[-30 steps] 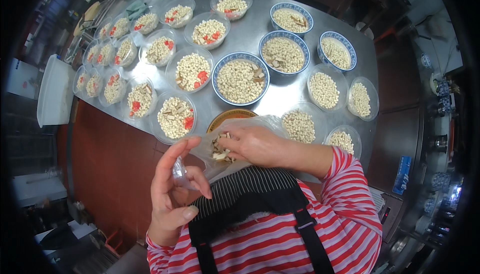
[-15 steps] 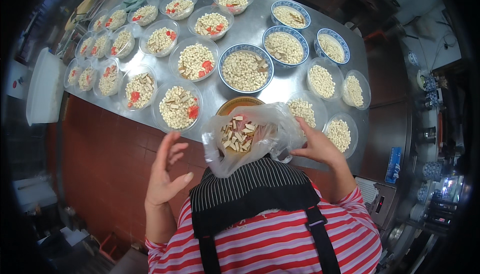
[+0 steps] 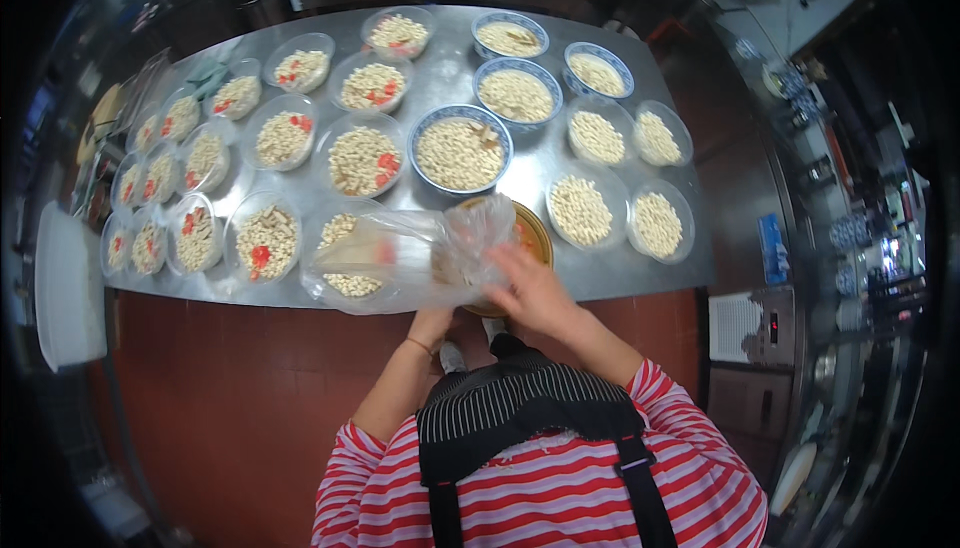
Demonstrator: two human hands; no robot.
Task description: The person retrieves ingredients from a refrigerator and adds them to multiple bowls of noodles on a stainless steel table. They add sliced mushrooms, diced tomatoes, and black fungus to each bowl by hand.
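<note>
Head view: a crumpled, translucent plastic bag (image 3: 412,270) lies across a round, clear plastic bowl of pale kernels (image 3: 320,220) at the near edge of a grey metal table (image 3: 612,273). The bag is glossy and flattened at left, bunched at right; a tan patch inside is unidentifiable. The left hand (image 3: 433,324) is mostly hidden under the bag's lower edge; its grip cannot be determined. The blurred right hand (image 3: 533,293) touches the bunched end; finger closure is unclear. Bag and right hand partly cover a round, yellow-brown basin (image 3: 542,235).
</note>
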